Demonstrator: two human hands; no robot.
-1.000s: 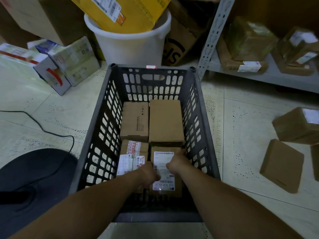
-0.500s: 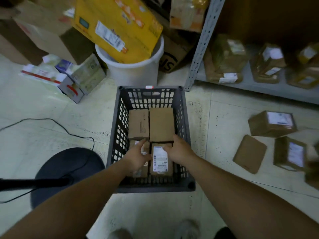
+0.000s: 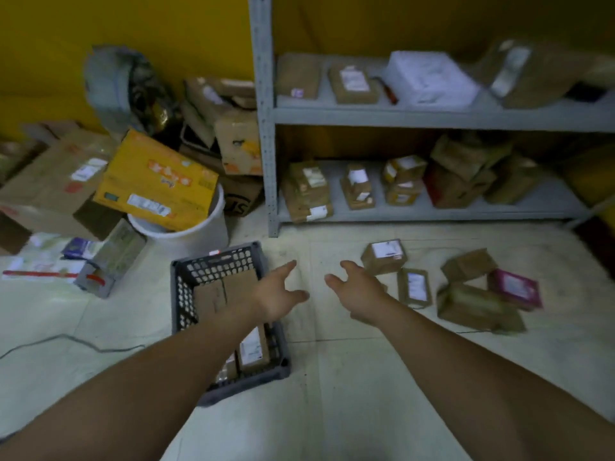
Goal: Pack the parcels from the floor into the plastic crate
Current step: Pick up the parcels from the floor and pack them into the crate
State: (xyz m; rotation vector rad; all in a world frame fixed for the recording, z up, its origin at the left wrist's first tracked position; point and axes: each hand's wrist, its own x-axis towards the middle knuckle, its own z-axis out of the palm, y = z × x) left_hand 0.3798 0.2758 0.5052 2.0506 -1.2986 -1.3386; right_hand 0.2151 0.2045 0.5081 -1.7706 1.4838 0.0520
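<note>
The dark grey plastic crate (image 3: 182, 294) stands on the tiled floor at centre left with several brown parcels (image 3: 213, 296) lying flat in it. My left hand (image 3: 278, 296) hovers over the crate's right rim, fingers spread, holding nothing. My right hand (image 3: 357, 294) is stretched out over the floor, open and empty, a short way from a labelled brown parcel (image 3: 384, 256). More parcels lie on the floor to the right: a small upright one (image 3: 415, 287), a brown box (image 3: 469, 264), a long brown box (image 3: 477, 309) and a pink box (image 3: 514, 287).
A grey metal shelf rack (image 3: 264, 128) full of parcels stands behind. A white bucket (image 3: 196, 232) holding a yellow box (image 3: 156, 183) sits behind the crate, beside piled cartons (image 3: 53, 184). A cable (image 3: 66, 341) runs over the floor at left.
Both hands have let go of the parcel in the crate, lifted out and swung right toward the floor parcels. The view has risen and pulled back.
</note>
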